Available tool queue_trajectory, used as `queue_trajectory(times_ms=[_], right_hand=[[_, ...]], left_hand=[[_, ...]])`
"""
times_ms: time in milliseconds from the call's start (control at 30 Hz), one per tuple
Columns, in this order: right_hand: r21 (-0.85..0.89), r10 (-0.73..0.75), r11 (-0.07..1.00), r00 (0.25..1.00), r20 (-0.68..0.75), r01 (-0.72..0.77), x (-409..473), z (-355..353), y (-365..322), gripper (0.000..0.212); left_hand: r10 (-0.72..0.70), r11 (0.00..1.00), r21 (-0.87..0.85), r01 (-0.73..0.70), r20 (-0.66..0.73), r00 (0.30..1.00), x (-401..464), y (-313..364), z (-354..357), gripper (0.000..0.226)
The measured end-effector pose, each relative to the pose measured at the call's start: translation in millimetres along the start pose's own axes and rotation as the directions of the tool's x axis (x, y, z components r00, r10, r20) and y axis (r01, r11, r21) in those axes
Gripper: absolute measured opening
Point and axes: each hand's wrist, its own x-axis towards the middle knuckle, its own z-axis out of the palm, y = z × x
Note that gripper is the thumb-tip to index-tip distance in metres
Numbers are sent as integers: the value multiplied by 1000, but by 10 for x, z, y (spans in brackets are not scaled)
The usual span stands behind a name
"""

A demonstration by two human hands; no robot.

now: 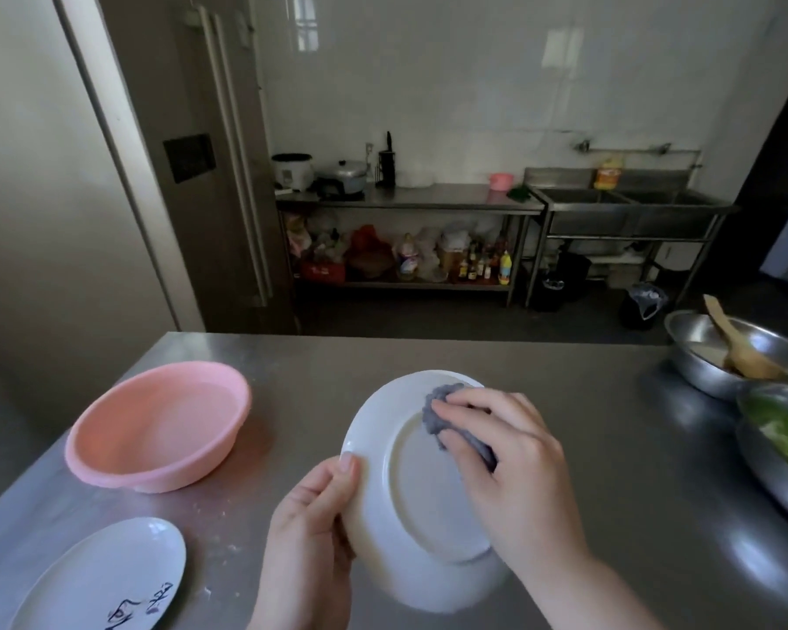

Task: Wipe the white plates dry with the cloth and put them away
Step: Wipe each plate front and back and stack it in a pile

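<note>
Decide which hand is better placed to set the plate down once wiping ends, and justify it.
Probably the left hand: it already grips the plate by its rim, while the right hand is busy pressing the cloth on it.

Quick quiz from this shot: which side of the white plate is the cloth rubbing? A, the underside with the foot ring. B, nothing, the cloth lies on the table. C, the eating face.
A: the right hand presses the grey cloth against the white plate where its raised foot ring shows.

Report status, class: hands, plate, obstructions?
Left hand grips white plate rim, held tilted. Right hand presses grey cloth on it. Nothing obstructing.
</note>
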Motion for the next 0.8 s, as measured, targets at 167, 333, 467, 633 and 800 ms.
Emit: queue_trajectory(times_ms=[167, 333, 467, 633, 800], right_hand=[[124, -53, 991, 997, 57, 46, 248, -47, -159, 28], [67, -186, 981, 980, 71, 182, 469, 36, -388, 26], [176, 65, 982, 998, -11, -62, 661, -74, -205, 23], [105, -156, 982, 988, 6, 155, 500, 83, -456, 23], [193, 36, 981, 999, -13, -33, 616, -12, -282, 24]], left_hand=[[171, 981, 91, -173, 26, 985, 31, 132, 57, 25], [322, 915, 199, -351, 163, 932, 35, 243, 194, 27], [344, 917, 162, -364, 139, 928, 28, 273, 170, 37], [386, 899, 170, -404, 130, 913, 50, 306, 166, 38], [385, 891, 193, -411, 160, 909, 48, 330, 165, 36]])
